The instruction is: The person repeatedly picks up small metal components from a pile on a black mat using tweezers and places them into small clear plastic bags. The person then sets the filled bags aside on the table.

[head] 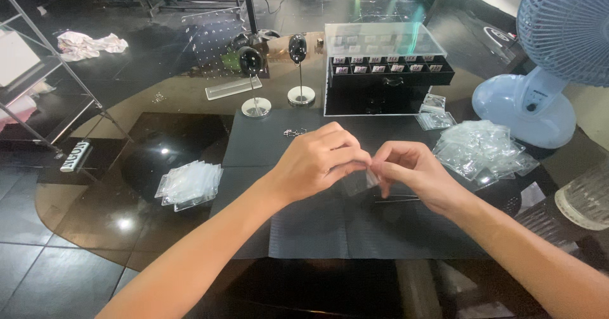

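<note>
We see both hands meeting above the dark mat [355, 230] on the table [95, 211]. The left hand [317, 160] and right hand [412, 173] are each pinched shut on a small clear plastic bag [372, 178] held between their fingertips. We judge the bag light, limp and slippery, best gripped at its edges. A stack of like bags [189, 184] lies to the left, a loose heap [481, 149] to the right, a drawer case [387, 71] and fan [545, 71] beyond.
</note>
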